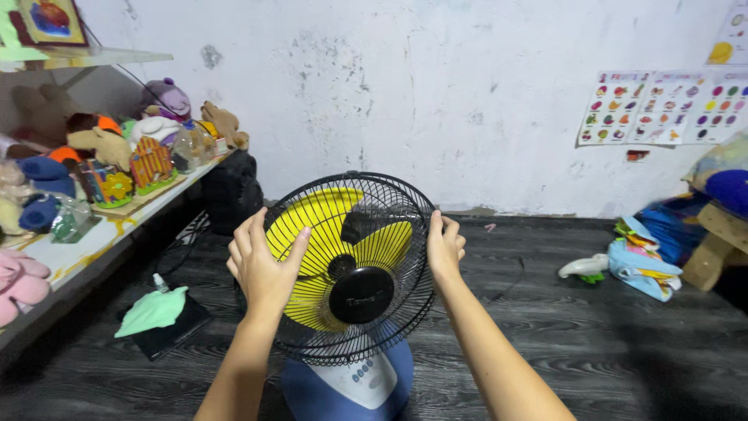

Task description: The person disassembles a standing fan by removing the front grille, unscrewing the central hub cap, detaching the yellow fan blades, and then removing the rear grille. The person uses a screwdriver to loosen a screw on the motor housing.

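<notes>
Left grip: our left hand (261, 265) lies spread over the fan guard's (351, 269) left rim, holding it
Right grip: our right hand (444, 248) clasps the right rim
Fan: upright on the floor (592, 343)
Progress: guard on, yellow blades (319, 218) caged

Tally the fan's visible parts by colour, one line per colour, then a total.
Black: 2, the wire guard gripped at its sides by the left hand and right hand, and the round centre cap.
Yellow: 1, the blade set behind the guard.
Blue and white: 1, the base.
Total: 4
</notes>
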